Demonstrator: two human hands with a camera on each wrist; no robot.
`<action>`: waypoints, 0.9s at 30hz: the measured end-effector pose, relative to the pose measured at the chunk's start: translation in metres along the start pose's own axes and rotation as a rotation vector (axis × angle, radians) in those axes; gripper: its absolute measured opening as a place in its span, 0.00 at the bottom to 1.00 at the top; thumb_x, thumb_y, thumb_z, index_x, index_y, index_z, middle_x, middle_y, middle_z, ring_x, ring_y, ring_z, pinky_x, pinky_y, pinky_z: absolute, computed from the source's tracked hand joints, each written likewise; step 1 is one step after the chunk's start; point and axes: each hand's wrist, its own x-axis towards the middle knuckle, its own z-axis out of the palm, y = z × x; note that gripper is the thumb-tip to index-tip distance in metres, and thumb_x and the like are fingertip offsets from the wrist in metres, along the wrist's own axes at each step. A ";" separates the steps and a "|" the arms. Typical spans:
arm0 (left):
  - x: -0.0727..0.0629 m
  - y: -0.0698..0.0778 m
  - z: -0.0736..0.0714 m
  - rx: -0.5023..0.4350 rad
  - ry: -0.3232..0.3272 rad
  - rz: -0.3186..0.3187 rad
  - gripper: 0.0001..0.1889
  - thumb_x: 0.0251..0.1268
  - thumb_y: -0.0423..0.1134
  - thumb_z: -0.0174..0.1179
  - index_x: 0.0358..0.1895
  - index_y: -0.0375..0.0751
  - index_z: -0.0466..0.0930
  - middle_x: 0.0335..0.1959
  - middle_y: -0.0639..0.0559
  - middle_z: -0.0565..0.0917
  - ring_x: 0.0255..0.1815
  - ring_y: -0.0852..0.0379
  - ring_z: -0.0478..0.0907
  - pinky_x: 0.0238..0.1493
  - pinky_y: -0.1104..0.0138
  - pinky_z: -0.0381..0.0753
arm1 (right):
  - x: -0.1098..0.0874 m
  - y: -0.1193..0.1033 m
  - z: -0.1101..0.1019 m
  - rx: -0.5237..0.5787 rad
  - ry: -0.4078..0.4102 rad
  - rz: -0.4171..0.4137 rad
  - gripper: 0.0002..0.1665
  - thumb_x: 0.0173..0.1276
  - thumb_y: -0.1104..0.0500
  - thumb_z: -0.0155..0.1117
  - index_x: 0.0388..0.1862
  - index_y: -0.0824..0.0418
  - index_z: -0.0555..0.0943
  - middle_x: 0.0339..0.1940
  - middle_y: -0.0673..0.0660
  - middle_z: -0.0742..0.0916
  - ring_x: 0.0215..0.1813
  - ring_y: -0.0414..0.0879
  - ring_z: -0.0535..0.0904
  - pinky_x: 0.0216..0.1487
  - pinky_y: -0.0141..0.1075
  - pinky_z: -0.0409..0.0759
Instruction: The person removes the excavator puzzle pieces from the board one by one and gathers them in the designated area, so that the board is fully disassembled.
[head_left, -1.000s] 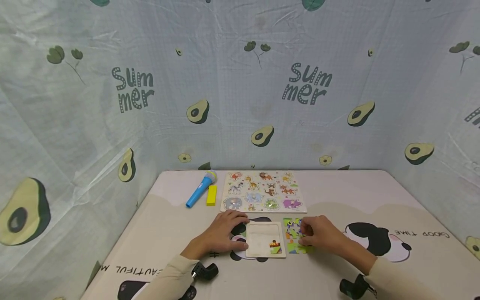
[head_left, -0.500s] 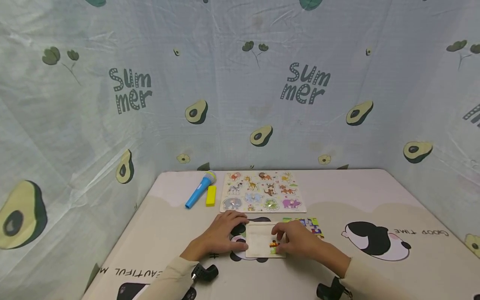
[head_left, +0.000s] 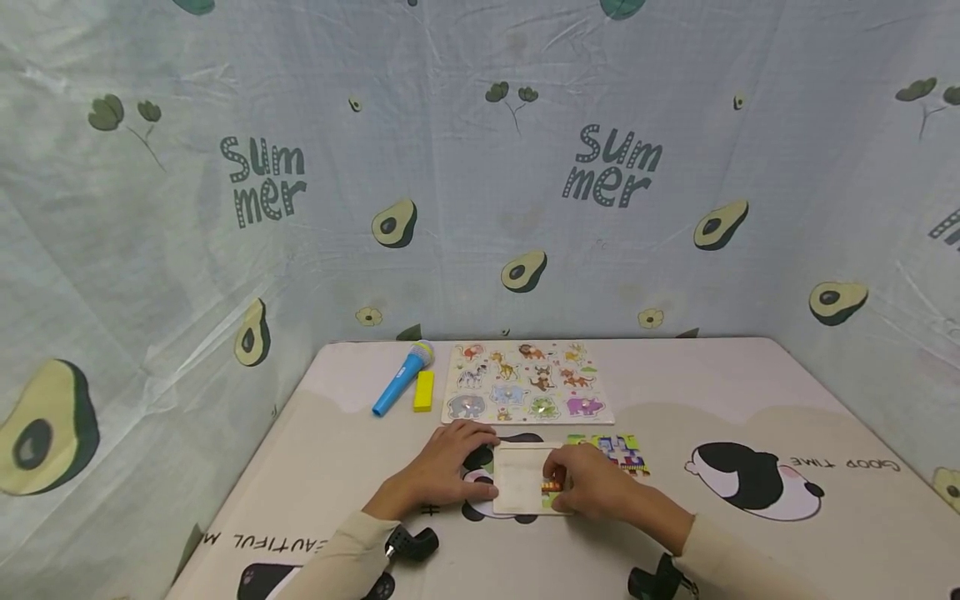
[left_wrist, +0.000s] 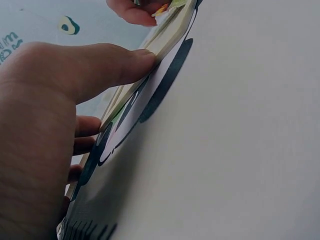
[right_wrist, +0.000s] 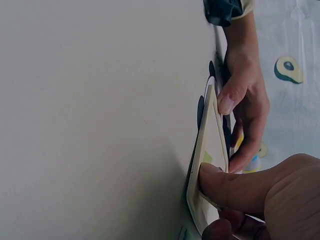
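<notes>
A square, pale wooden puzzle tray (head_left: 517, 479) lies in front of me, with colourful jigsaw pieces (head_left: 548, 498) in its lower right corner. My left hand (head_left: 442, 467) rests along the tray's left edge. Its thumb lies on the rim and its other fingertips touch the side, as the left wrist view shows. Over the tray's right side, my right hand (head_left: 596, 483) has thumb and fingers bent together on a puzzle piece, mostly hidden by the hand. In the right wrist view the thumb (right_wrist: 212, 182) presses down near the rim, beside a green patch (right_wrist: 207, 157).
More jigsaw pieces (head_left: 628, 454) lie right of the tray, partly behind my right hand. Beyond the tray is an animal peg puzzle board (head_left: 525, 383). Left of that board are a yellow block (head_left: 423, 392) and a blue toy microphone (head_left: 401, 383). Patterned cloth walls enclose the table.
My right hand has moved left from the loose pieces to the tray's right side, with a piece in its fingers; over the last half second it stays there. The left hand keeps its place.
</notes>
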 end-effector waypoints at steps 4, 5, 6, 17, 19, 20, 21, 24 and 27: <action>-0.001 0.000 -0.001 0.002 0.006 0.009 0.36 0.57 0.66 0.64 0.67 0.53 0.76 0.69 0.56 0.74 0.72 0.51 0.64 0.69 0.45 0.62 | 0.000 0.000 0.000 0.029 -0.009 -0.005 0.17 0.53 0.66 0.81 0.36 0.55 0.81 0.29 0.47 0.80 0.34 0.44 0.73 0.35 0.36 0.71; -0.001 -0.001 0.000 0.005 0.009 0.012 0.36 0.57 0.66 0.64 0.67 0.53 0.76 0.69 0.56 0.74 0.72 0.51 0.64 0.69 0.45 0.63 | 0.000 0.001 0.000 0.037 -0.015 -0.007 0.17 0.54 0.65 0.80 0.37 0.55 0.81 0.30 0.47 0.80 0.35 0.44 0.73 0.35 0.35 0.71; -0.001 -0.001 0.000 0.006 0.013 0.016 0.36 0.57 0.67 0.64 0.66 0.53 0.76 0.69 0.56 0.74 0.72 0.51 0.65 0.68 0.45 0.63 | 0.000 0.001 0.000 0.043 -0.019 -0.013 0.17 0.54 0.66 0.80 0.37 0.54 0.80 0.30 0.46 0.80 0.34 0.44 0.73 0.35 0.35 0.71; -0.001 -0.003 0.005 0.013 0.004 0.024 0.36 0.58 0.66 0.63 0.67 0.54 0.76 0.70 0.56 0.73 0.73 0.51 0.64 0.68 0.46 0.63 | -0.004 0.020 -0.010 0.167 -0.018 -0.130 0.07 0.70 0.65 0.67 0.41 0.55 0.78 0.28 0.47 0.80 0.29 0.38 0.73 0.30 0.33 0.74; -0.001 -0.003 0.005 0.014 0.007 0.022 0.36 0.58 0.66 0.63 0.67 0.54 0.76 0.70 0.56 0.73 0.73 0.51 0.64 0.68 0.46 0.63 | -0.005 0.023 -0.014 0.172 -0.007 -0.122 0.07 0.71 0.65 0.66 0.42 0.54 0.79 0.28 0.46 0.80 0.29 0.38 0.74 0.30 0.32 0.75; -0.001 -0.003 0.004 0.011 0.007 0.019 0.35 0.58 0.66 0.63 0.67 0.54 0.76 0.70 0.56 0.73 0.73 0.52 0.64 0.68 0.46 0.63 | -0.005 0.024 -0.015 0.174 -0.002 -0.115 0.06 0.72 0.64 0.65 0.42 0.54 0.79 0.28 0.46 0.80 0.29 0.38 0.74 0.30 0.32 0.75; -0.001 -0.003 0.004 0.014 0.006 0.019 0.36 0.58 0.66 0.63 0.67 0.54 0.76 0.70 0.57 0.73 0.73 0.52 0.64 0.68 0.46 0.63 | -0.006 0.025 -0.017 0.176 0.005 -0.111 0.06 0.72 0.65 0.65 0.43 0.54 0.79 0.28 0.47 0.81 0.29 0.38 0.75 0.30 0.32 0.75; -0.001 -0.004 0.003 0.014 0.003 0.019 0.36 0.58 0.66 0.64 0.68 0.54 0.75 0.70 0.57 0.73 0.73 0.51 0.64 0.69 0.46 0.63 | -0.009 0.028 -0.023 0.185 0.031 -0.097 0.06 0.71 0.65 0.65 0.43 0.56 0.80 0.28 0.48 0.81 0.29 0.39 0.76 0.31 0.32 0.77; -0.001 -0.003 0.003 0.016 0.005 0.020 0.36 0.58 0.66 0.64 0.68 0.54 0.75 0.70 0.57 0.73 0.73 0.51 0.64 0.68 0.46 0.63 | -0.013 0.032 -0.029 0.181 0.058 -0.079 0.06 0.71 0.67 0.64 0.44 0.57 0.80 0.28 0.48 0.81 0.29 0.40 0.77 0.31 0.32 0.79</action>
